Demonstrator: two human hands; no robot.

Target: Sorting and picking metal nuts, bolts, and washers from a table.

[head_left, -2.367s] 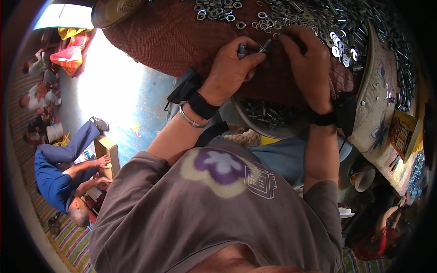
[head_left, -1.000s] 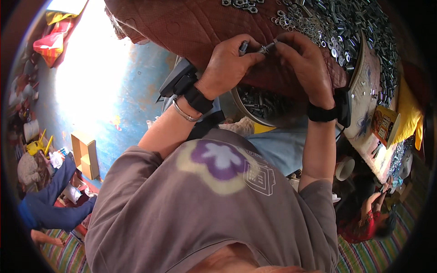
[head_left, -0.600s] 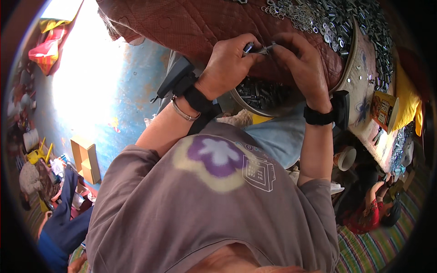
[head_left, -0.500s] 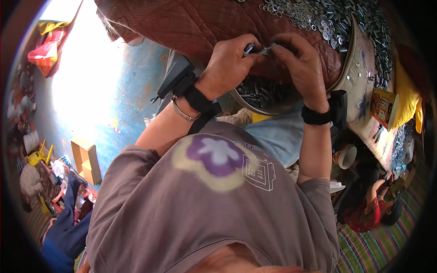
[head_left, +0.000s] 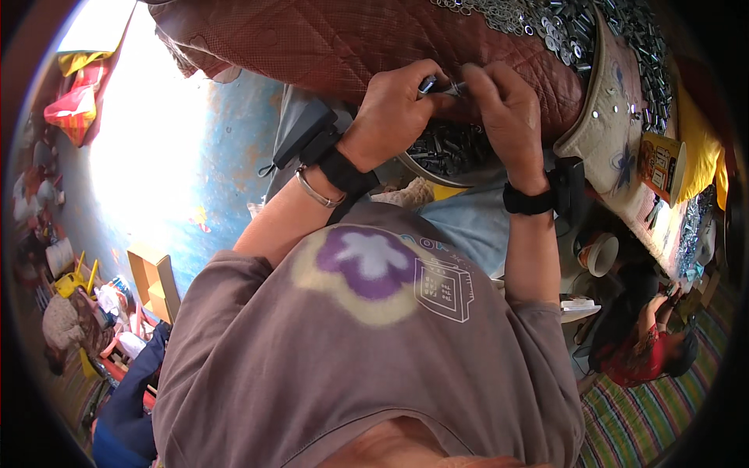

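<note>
My left hand (head_left: 390,113) is closed around a small shiny metal cylinder (head_left: 427,84), whose dark end sticks out between the thumb and forefinger. Close against it, my right hand (head_left: 511,109) has thumb and forefinger pinched together at a small metal piece (head_left: 459,88), too small to make out. Both hands are over a brown quilted cloth (head_left: 312,51). Beneath them stands a round pan (head_left: 425,178) of dark metal pieces (head_left: 445,152), partly hidden by the right hand. Flat metal washers (head_left: 558,39) and thin rings (head_left: 499,14) lie beyond the right hand.
Many short metal cylinders (head_left: 654,70) are heaped at the far right, near a pale patterned cloth (head_left: 605,140). A printed paper cup (head_left: 660,168) and yellow cloth (head_left: 701,183) are beside it. An open cardboard box (head_left: 152,281) stands left. Another person (head_left: 636,347) sits at the right.
My right hand's fingers have drawn in and moved slightly left, toward the left hand. The left hand keeps its hold on the metal cylinder. The whole view has shifted a little.
</note>
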